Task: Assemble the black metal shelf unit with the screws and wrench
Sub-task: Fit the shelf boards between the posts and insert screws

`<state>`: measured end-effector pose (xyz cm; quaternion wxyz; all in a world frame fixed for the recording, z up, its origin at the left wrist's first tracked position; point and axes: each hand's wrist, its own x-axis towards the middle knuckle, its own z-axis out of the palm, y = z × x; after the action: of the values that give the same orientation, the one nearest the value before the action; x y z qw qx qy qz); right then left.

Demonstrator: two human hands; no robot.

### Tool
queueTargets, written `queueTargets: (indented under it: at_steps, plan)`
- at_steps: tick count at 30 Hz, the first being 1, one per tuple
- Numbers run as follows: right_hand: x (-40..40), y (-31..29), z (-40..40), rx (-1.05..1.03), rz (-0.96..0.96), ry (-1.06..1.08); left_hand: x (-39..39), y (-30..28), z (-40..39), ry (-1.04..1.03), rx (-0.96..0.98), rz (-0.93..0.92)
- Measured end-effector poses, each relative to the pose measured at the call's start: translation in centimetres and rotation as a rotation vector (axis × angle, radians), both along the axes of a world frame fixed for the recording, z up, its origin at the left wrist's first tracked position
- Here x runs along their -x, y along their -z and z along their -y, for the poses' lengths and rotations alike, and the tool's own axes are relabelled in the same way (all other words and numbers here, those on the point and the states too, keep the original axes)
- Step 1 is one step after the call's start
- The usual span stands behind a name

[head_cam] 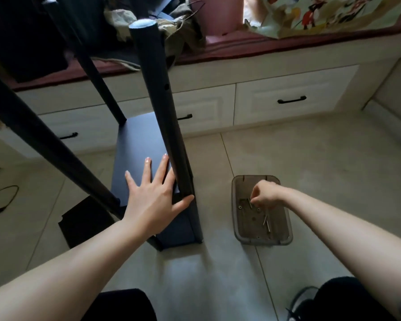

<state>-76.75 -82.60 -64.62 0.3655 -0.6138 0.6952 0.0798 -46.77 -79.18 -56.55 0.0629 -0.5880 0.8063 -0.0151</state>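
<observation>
The black metal shelf unit stands upside down on the tiled floor, its flat shelf panel (137, 144) low and its round legs (162, 117) pointing up toward me. My left hand (152, 193) lies flat with spread fingers on the panel, thumb against the base of the nearest leg. To the right, a small clear plastic tray (285, 239) holds several silver screws (266, 224). My right hand (263, 195) reaches into the tray with its fingers curled down and pinches a screw at the tray's back half. No wrench shows.
A white drawer bench (287, 98) with black handles and a red cushion runs along the back, piled with cloth and bags. A black flat panel (83, 221) lies on the floor at the left, a black cable (5, 198) beyond it. My dark-clothed knees fill the bottom edge.
</observation>
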Motion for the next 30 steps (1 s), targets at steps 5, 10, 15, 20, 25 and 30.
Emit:
queueTargets:
  at_steps: [5, 10, 15, 20, 25, 30]
  plan:
    - [0.8, 7.0, 0.9, -0.045, -0.02, 0.104, 0.5, 0.0, -0.2, -0.026, 0.024, -0.005]
    - [0.6, 11.4, 2.5, 0.012, 0.013, 0.188, 1.0, -0.2, -0.4, -0.038, 0.046, -0.054]
    - [0.2, 14.7, 3.9, 0.041, 0.026, 0.291, 1.3, -0.1, -0.3, -0.025, 0.068, -0.079]
    - [-0.8, 16.3, 4.3, 0.085, 0.01, 0.447, 1.2, 0.3, -0.3, -0.023, 0.101, -0.071]
    - [-1.3, 16.7, 4.0, 0.103, -0.09, 0.434, 1.2, 0.4, -0.2, -0.038, 0.11, -0.068]
    - [-1.5, 16.3, 3.6, 0.068, -0.15, 0.335, 1.3, 0.4, -0.2, -0.026, 0.114, -0.068]
